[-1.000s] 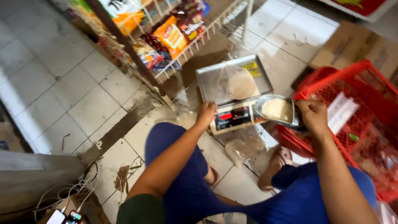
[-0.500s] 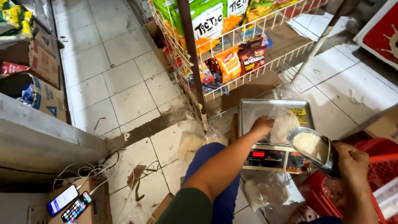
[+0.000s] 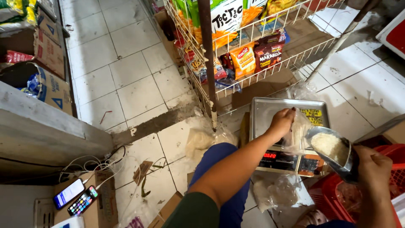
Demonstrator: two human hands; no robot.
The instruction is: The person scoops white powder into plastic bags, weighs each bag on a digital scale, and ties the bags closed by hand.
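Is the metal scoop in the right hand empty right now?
No, the metal scoop in the right hand holds a heap of white grains, next to the clear plastic bag on the scale.

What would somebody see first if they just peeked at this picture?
Probably the metal scoop heaped with white grains, held by the right hand at the lower right. Beside it the left hand holds a clear plastic bag over the scale. Bright snack packets fill the wire rack above.
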